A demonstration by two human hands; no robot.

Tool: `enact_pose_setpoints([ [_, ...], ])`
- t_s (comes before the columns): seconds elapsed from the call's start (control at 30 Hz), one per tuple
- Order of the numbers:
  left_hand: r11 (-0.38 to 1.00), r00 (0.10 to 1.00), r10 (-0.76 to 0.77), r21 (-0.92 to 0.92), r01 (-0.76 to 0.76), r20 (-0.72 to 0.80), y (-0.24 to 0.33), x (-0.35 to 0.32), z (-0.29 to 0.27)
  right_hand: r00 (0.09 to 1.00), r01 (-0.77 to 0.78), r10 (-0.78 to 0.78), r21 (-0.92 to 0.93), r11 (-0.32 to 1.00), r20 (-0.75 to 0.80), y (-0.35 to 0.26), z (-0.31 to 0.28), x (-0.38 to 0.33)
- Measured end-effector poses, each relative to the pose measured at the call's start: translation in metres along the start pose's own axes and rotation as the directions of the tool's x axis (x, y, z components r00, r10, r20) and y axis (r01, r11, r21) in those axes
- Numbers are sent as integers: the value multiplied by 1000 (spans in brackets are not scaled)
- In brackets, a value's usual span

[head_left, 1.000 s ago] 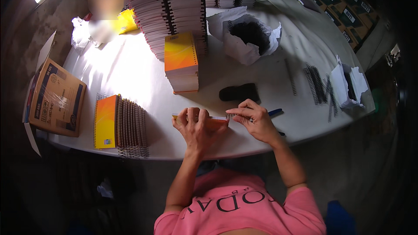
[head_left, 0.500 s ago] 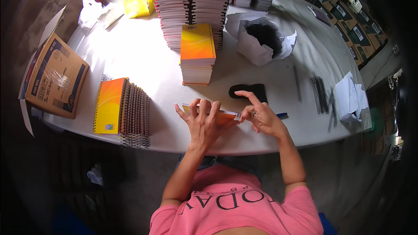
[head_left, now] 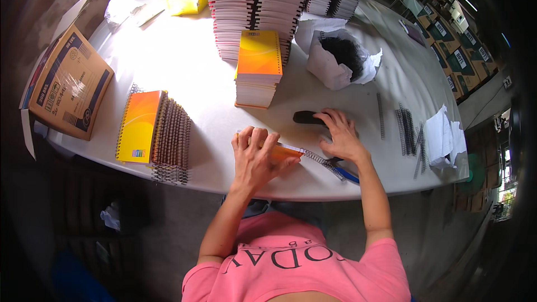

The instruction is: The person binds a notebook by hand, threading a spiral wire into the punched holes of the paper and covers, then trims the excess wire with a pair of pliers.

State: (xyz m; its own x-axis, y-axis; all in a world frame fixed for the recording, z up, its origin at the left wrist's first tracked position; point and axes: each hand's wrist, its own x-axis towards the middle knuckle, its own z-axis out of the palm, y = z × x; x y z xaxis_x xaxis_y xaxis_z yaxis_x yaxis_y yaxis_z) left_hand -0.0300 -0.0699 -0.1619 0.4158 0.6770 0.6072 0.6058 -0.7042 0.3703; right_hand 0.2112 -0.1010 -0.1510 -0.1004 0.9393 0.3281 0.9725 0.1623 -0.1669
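My left hand (head_left: 254, 159) is closed around a small orange notebook (head_left: 284, 154), held on edge near the table's front. From the notebook's right end a dark wire spiral coil (head_left: 323, 162) sticks out toward the lower right. My right hand (head_left: 343, 138) is open, with fingers spread over the right part of a flat black object (head_left: 306, 117), whose kind I cannot make out. Beneath the right wrist, beside the coil's free end, shows a blue-handled tool (head_left: 349, 176); its head is mostly hidden.
Yellow-orange notebooks (head_left: 260, 56) form a stack ahead; taller stacks of bound books (head_left: 232, 17) stand behind. Coil-bound notebooks (head_left: 140, 128) and a carton (head_left: 72, 84) are at left. On the right are loose coils (head_left: 405, 128), crumpled paper (head_left: 444, 137) and a paper-wrapped black bundle (head_left: 335, 64).
My right hand has left the notebook's end and moved up and right onto the black object, its fingers spreading. The coil now shows projecting from the notebook. My left hand keeps its hold.
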Motion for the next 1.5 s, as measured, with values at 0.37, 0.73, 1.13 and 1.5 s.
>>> enact_pose_setpoints([
  [0.37,999,999,-32,-39,33,21,-1,-3,-3,960,-274,91,818,507,265,-15,-2,14],
  [0.73,996,999,-7,-89,12,53,-6,-3,-4,945,-221,-215,965,138,248,-31,-12,22],
  [1.13,990,997,-44,-130,52,63,-12,1,-3,968,-9,-243,979,204,60,-42,-16,30],
  [1.5,979,999,-17,-204,22,28,-16,5,-2,984,33,-175,996,81,-18,-45,-13,29],
])
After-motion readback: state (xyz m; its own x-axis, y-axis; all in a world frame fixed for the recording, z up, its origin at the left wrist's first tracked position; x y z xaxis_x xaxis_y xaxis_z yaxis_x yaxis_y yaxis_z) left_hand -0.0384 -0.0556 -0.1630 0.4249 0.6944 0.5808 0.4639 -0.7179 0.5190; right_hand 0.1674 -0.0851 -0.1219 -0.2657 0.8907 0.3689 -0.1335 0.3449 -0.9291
